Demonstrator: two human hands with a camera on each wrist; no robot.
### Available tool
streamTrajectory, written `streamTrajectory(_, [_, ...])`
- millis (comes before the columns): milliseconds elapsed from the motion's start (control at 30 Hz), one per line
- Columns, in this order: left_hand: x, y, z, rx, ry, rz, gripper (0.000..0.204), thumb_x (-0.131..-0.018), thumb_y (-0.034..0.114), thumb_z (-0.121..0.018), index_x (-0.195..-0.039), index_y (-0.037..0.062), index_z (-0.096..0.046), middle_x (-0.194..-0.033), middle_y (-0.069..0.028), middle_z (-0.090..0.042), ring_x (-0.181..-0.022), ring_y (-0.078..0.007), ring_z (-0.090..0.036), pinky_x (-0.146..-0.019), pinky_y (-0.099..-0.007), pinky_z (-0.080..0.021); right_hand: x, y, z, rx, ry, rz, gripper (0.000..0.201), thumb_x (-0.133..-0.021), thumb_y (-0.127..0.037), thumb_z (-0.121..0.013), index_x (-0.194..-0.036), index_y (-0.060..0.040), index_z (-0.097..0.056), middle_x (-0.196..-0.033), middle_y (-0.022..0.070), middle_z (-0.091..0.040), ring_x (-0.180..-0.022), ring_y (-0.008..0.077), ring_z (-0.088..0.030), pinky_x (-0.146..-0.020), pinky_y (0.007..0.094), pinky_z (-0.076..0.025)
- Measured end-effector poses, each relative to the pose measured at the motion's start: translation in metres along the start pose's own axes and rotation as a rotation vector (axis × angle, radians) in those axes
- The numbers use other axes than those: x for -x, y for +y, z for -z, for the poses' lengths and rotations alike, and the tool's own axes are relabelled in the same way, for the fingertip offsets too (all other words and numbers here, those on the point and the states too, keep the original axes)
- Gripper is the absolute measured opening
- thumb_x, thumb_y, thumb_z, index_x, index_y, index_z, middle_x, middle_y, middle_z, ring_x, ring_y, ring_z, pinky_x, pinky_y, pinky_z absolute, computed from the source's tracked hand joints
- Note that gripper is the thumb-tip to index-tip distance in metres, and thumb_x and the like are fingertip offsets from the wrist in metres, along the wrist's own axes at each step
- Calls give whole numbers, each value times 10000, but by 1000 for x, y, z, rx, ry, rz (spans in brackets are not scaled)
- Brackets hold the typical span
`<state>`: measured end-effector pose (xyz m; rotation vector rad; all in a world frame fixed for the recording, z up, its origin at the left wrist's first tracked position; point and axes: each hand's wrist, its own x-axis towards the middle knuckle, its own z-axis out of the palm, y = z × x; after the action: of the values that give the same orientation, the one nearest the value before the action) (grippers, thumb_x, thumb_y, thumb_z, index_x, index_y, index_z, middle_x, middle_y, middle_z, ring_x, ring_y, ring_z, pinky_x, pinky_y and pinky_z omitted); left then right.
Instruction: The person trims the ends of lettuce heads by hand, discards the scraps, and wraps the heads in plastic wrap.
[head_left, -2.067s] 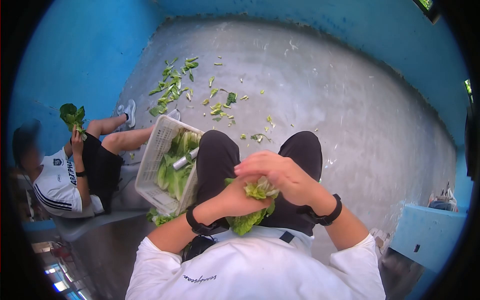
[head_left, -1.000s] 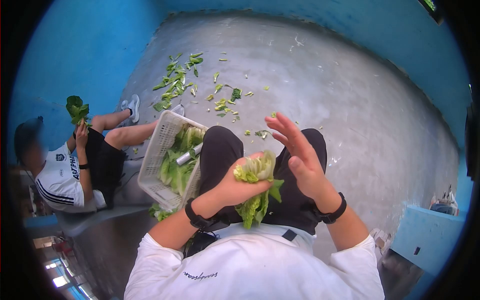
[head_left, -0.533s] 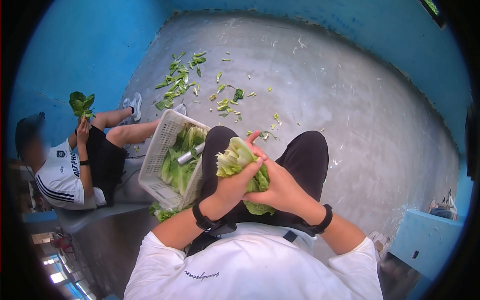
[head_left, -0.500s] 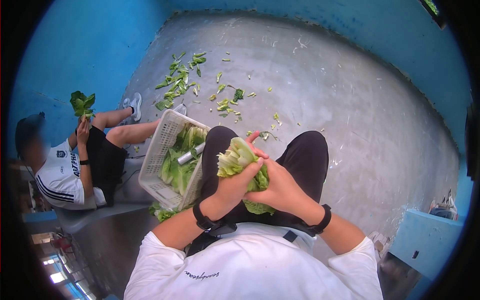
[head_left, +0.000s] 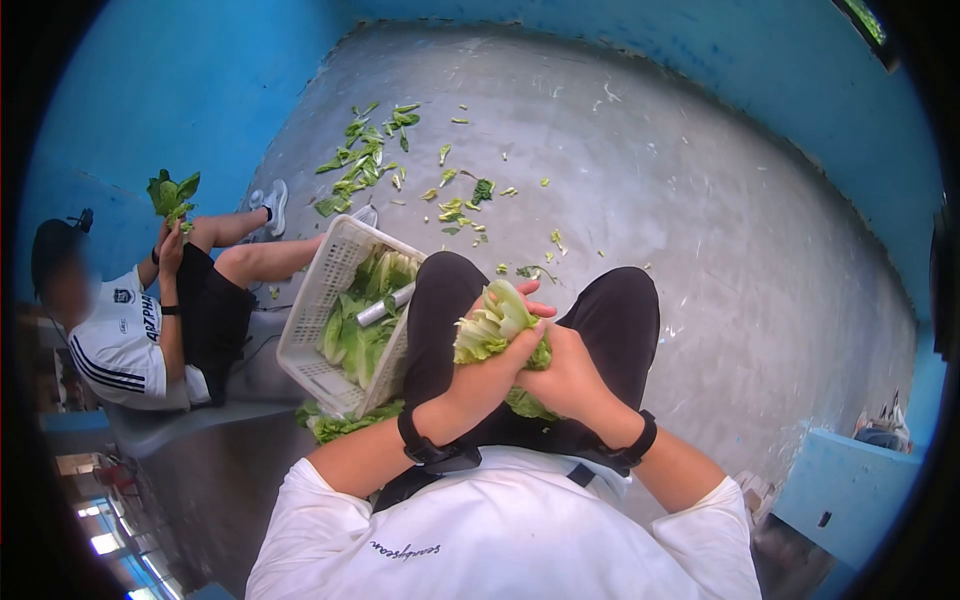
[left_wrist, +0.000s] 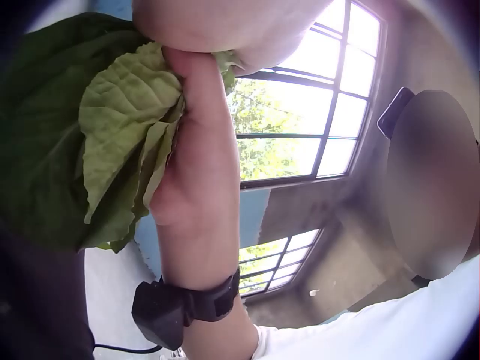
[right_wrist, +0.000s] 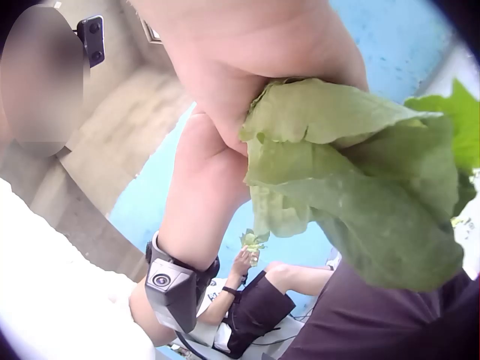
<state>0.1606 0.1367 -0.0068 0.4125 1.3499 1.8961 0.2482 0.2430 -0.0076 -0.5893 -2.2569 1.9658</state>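
A seated person grips a head of lettuce with both hands above their lap, its pale stem end pointing up and away from the body and its green leaves hanging below the palms. The left hand has its fingers curled around the lettuce from the near side, while the right hand wraps the other side, fingertips showing just past the stem end. Just beside the left knee, a white plastic basket leans at a tilt, filled with more greens and a metal-handled tool. Leaf scraps lie scattered across the grey concrete floor. At left, a 2nd person in a white shirt sits holding up a leafy bunch
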Motion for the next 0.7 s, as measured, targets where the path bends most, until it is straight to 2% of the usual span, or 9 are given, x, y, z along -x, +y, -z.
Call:
streamTrajectory(167, [-1,-1,4,-22,-72,30,434,-937,22,-670,-1324,64,-478,-1263,-133,-615,-1356,-228,-486,-1126,-406,-403,2,0,5,-7,-39,-50,410,-764,-82,-761,-1145,24,-651,-977,195,-733,-936,338,-728,-818,384,-548])
streamTrajectory(267, [-2,-1,5,-9,-71,13,648,-898,-27,-709,-1447,22,-367,-1306,-136,-601,-1217,-176,-588,-1023,-331,-497,1,-1,10,-26,-17,-23,419,-780,-67,-745,-1179,15,-647,-989,177,-740,-945,306,-736,-831,372,-549])
streamTrajectory(467, [-6,-1,10,-17,-67,2,874,-828,-39,-780,-1533,35,-269,-1445,-120,-466,-1326,-185,-503,-1078,-338,-465,-4,1,24,-8,47,-6,466,-805,-65,-724,-1256,5,-628,-1019,166,-743,-974,266,-739,-855,352,-547])
streamTrajectory(700, [-8,1,14,-58,-96,26,971,-791,-57,-788,-1577,42,-225,-1451,-123,-458,-1322,-189,-502,-1089,-351,-455,-3,8,25,-17,54,-20,465,-815,-67,-708,-1266,7,-620,-1043,155,-745,-985,239,-736,-857,344,-549])
